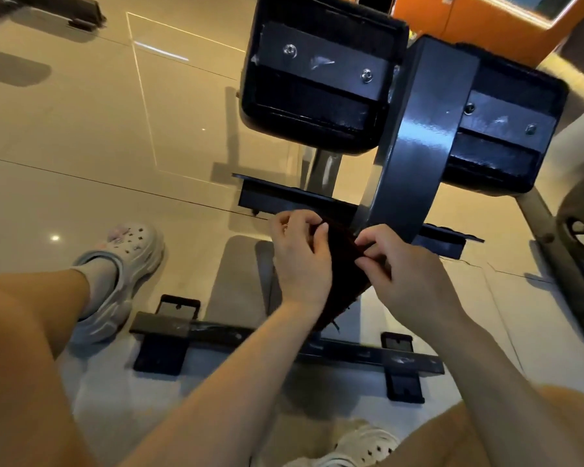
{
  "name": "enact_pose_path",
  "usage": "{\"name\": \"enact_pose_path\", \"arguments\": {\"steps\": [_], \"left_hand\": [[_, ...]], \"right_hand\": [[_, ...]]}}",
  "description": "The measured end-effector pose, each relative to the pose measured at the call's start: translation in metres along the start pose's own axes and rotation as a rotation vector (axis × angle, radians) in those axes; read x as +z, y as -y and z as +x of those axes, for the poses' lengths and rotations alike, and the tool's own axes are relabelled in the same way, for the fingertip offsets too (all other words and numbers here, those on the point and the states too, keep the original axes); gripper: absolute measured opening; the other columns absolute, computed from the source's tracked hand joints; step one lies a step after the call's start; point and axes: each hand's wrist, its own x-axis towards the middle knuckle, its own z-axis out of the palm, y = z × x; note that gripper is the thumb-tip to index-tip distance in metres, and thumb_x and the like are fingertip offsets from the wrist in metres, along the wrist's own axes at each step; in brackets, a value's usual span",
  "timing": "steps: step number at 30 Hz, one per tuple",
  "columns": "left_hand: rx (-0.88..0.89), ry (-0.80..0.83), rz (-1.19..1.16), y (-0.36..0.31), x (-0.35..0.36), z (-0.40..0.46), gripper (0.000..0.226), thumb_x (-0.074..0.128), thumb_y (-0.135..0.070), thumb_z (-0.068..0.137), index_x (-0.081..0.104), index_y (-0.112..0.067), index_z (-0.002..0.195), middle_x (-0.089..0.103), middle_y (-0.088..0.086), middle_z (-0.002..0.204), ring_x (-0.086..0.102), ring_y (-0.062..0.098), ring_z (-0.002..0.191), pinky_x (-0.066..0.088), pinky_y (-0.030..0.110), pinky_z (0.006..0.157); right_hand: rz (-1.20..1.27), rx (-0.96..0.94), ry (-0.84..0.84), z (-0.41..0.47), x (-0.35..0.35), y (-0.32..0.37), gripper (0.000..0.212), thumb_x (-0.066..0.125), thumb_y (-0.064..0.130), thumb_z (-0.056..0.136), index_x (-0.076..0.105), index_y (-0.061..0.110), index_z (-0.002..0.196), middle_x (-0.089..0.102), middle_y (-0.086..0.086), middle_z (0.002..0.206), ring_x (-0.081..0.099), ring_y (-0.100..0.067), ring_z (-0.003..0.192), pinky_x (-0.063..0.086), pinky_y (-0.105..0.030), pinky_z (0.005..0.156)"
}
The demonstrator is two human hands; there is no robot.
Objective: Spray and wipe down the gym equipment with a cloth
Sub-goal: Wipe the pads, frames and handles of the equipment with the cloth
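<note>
1. I hold a dark cloth [346, 264] between both hands, low in front of me, just above the floor frame of the gym machine [415, 136].
2. My left hand [302, 254] has its fingers curled over the cloth's upper left edge, pinching it near the top corner.
3. My right hand [402, 267] pinches the cloth's right edge between thumb and bent fingers, close to the left hand, so the fabric hangs between them.
4. The cloth's lower end drops below my left wrist; it looks frayed there, with a loose thread or two, though the fabric is too dark for me to be sure.
5. The top of the cloth sits right against the base of the machine's dark metal upright; I cannot tell whether it actually touches the metal.
6. On either side of that upright sit two black pads seen from their backs, the left pad [317, 75] and the right pad [499, 136], each with a metal plate and two screws.
7. Below my hands a dark crossbar [216, 332] lies flat on the pale tiled floor [98, 129], with black feet at its ends.
8. My left foot wears a pale clog [125, 274] over a sock, left of the crossbar; the other clog [361, 446] shows at the bottom edge.
</note>
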Motion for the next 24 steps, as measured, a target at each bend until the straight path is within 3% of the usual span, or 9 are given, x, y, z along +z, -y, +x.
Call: {"name": "enact_pose_path", "arguments": {"steps": [2,5,7,9,11,15,19,21,24], "left_hand": [[-0.100,-0.044,-0.163,0.002,0.029,-0.015,0.012,0.059,-0.013,0.094,0.051,-0.016,0.102,0.041,-0.003,0.109,0.046,-0.007,0.084,0.037,0.001,0.074],[-0.028,-0.001,-0.247,0.016,0.049,-0.039,0.007,0.048,-0.023,0.098,0.046,-0.021,0.104,0.046,-0.006,0.105,0.050,-0.003,0.091,0.041,0.010,0.075],[0.030,0.073,-0.260,0.029,0.052,-0.050,0.028,0.039,-0.036,0.099,0.045,-0.024,0.123,0.049,-0.008,0.120,0.052,0.002,0.107,0.046,0.021,0.086],[0.021,0.153,-0.280,0.040,0.056,-0.055,0.042,0.034,-0.043,0.099,0.032,-0.036,0.141,0.042,-0.008,0.142,0.043,0.006,0.128,0.042,0.027,0.102],[0.006,0.193,-0.303,0.048,0.062,-0.053,0.045,0.030,-0.046,0.100,0.021,-0.048,0.144,0.032,-0.008,0.154,0.031,0.005,0.140,0.034,0.034,0.113],[-0.088,0.254,-0.366,0.068,0.069,-0.044,0.041,0.024,-0.045,0.101,0.019,-0.059,0.139,0.026,-0.012,0.157,0.022,0.002,0.144,0.022,0.050,0.118],[-0.265,0.333,-0.445,0.095,0.073,-0.031,0.044,0.023,-0.060,0.096,0.024,-0.062,0.140,0.029,-0.012,0.156,0.024,0.007,0.145,0.023,0.052,0.118],[-0.365,0.381,-0.421,0.108,0.078,-0.027,0.051,0.023,-0.061,0.096,0.027,-0.051,0.146,0.034,-0.008,0.154,0.028,0.013,0.144,0.022,0.056,0.116],[-0.293,0.294,-0.348,0.086,0.074,-0.039,0.049,0.020,-0.049,0.099,0.026,-0.044,0.148,0.029,-0.005,0.158,0.023,0.014,0.147,0.020,0.056,0.117]], "right_hand": [[-0.045,0.035,-0.052,0.001,-0.002,-0.009,0.020,0.058,0.023,0.096,0.057,0.021,0.116,0.070,0.008,0.095,0.059,-0.009,0.074,0.029,-0.010,0.056],[-0.076,0.059,-0.065,-0.001,0.000,-0.020,0.015,0.059,0.022,0.095,0.059,0.021,0.110,0.067,0.012,0.090,0.049,0.002,0.063,0.029,-0.010,0.056],[-0.123,0.013,-0.103,-0.002,0.005,-0.025,0.010,0.060,0.020,0.094,0.062,0.020,0.104,0.069,0.008,0.086,0.052,-0.001,0.063,0.032,-0.008,0.057],[-0.214,-0.106,-0.196,-0.002,0.012,-0.030,0.015,0.057,0.022,0.094,0.066,0.015,0.103,0.071,0.000,0.092,0.063,-0.015,0.076,0.041,-0.010,0.067],[-0.325,-0.260,-0.270,-0.001,0.018,-0.035,0.027,0.050,0.024,0.095,0.067,0.008,0.109,0.068,-0.010,0.109,0.062,-0.026,0.101,0.046,-0.028,0.088],[-0.538,-0.513,-0.225,0.010,0.029,-0.048,0.037,0.044,0.025,0.100,0.051,0.010,0.133,0.047,-0.016,0.143,0.033,-0.031,0.138,0.022,-0.048,0.117],[-0.765,-0.683,-0.309,0.031,0.047,-0.087,0.049,0.050,0.029,0.100,0.037,0.016,0.145,0.024,-0.007,0.157,0.006,-0.027,0.150,0.007,-0.046,0.120],[-0.823,-0.736,-0.441,0.039,0.055,-0.098,0.051,0.056,0.029,0.096,0.039,0.018,0.143,0.019,-0.004,0.160,0.005,-0.027,0.150,0.007,-0.045,0.120],[-0.834,-0.769,-0.539,0.046,0.065,-0.103,0.050,0.050,0.035,0.097,0.040,0.017,0.143,0.020,-0.005,0.160,0.008,-0.028,0.150,0.006,-0.045,0.120]]}}
